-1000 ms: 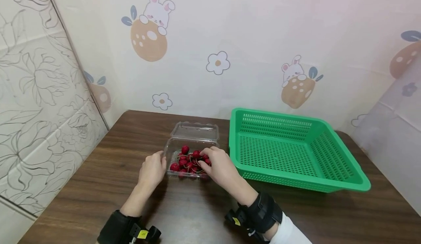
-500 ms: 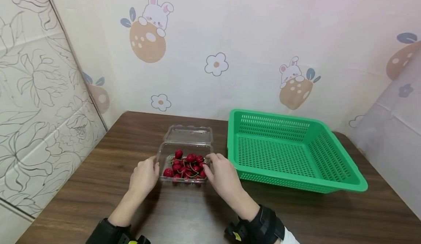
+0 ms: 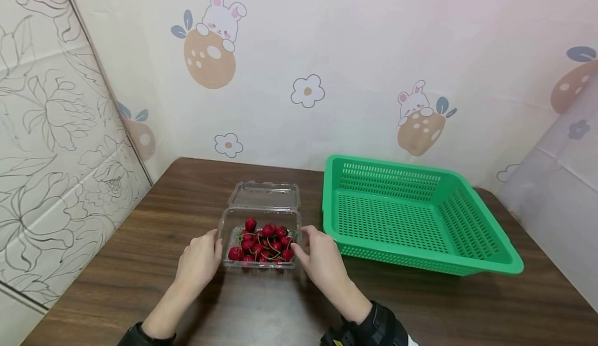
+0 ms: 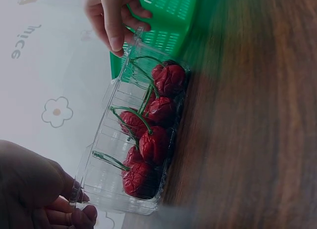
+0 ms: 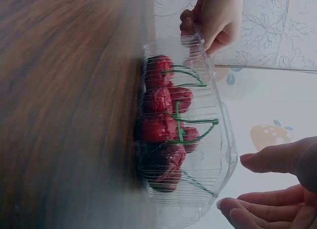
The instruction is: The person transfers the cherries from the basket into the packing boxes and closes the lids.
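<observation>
A clear plastic clamshell container [image 3: 224,242] stands on the table with its lid [image 3: 264,195] folded back. Red cherries [image 3: 268,230] with green stems are heaped inside. My left hand [image 3: 198,260] pinches the container's left rim between thumb and fingers. On the other side, my right hand [image 3: 324,258] is at the right rim. Its thumb and fingers [image 5: 267,162] are spread apart near the corner, with a gap between them in the right wrist view. The cherries [image 4: 161,110] look wrinkled up close, and their stems rise toward the rim.
A large green plastic basket [image 3: 420,260] with perforated walls stands just right of the container, behind my right hand. The brown wooden table [image 3: 261,309] ends at a patterned wall covering [image 3: 280,40]. Another patterned panel [image 3: 60,143] borders the left side.
My right hand has moved from over the cherries to the container's right rim. The container has slid toward me and slightly left, with my left hand staying at its left rim.
</observation>
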A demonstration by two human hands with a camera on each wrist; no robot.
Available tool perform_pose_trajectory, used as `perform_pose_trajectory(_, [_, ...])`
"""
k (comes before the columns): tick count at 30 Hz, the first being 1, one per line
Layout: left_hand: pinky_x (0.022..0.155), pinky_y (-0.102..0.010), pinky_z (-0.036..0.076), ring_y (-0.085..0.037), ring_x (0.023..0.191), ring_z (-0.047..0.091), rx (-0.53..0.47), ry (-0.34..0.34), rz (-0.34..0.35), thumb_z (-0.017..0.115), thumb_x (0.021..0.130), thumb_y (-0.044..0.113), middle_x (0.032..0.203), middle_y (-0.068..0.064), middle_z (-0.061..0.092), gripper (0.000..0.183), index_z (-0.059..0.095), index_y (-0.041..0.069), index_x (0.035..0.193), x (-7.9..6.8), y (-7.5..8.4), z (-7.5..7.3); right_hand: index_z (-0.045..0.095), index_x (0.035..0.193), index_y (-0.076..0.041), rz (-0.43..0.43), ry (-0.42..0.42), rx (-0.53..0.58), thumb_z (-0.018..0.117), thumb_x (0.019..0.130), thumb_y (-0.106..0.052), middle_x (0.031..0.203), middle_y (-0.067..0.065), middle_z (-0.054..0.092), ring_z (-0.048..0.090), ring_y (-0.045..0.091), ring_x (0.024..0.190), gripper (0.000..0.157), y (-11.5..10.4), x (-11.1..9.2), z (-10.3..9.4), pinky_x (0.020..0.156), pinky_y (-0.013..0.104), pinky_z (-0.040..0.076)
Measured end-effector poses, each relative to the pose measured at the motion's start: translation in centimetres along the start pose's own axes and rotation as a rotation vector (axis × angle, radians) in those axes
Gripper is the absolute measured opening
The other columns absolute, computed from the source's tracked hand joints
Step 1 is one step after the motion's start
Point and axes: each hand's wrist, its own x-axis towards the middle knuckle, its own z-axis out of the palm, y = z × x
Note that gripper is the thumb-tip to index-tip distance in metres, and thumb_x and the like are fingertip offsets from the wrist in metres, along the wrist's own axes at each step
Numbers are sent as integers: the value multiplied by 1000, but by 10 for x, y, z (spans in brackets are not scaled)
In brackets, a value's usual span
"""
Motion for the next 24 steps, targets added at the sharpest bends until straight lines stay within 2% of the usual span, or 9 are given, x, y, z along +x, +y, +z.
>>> perform_pose_trajectory(7, [39,-39,37,-24,50,53,6,-9,-12,52,84,7,63,-10,57,8,57,1,85,-6,2,0,58,104,8,66,-102,79,65,80,-16,56,-3,51,42,4,43,35,4,-1,-4,41,20,35])
perform_pose_trajectory(16, [38,-36,36,-21,48,49,41,-41,4,53,84,8,59,-8,55,12,59,-2,88,-10,4,-5,53,108,13,121,-223,197,60,83,-13,46,-3,51,47,8,38,37,9,-3,-1,42,21,40])
perform_pose_trajectory(20, [37,-33,34,-18,45,44,74,-73,24,55,83,8,55,-4,50,11,59,-2,83,-9,5,-10,50,111,14,154,-255,266,59,84,-12,49,-1,54,52,11,40,38,10,-4,0,45,22,44])
perform_pose_trajectory(24, [39,-33,34,-18,46,43,102,-100,47,57,83,11,51,-1,44,15,55,3,70,-4,6,-16,45,111,11,212,-313,416,57,85,-12,54,2,55,53,14,41,37,14,-3,0,44,28,46])
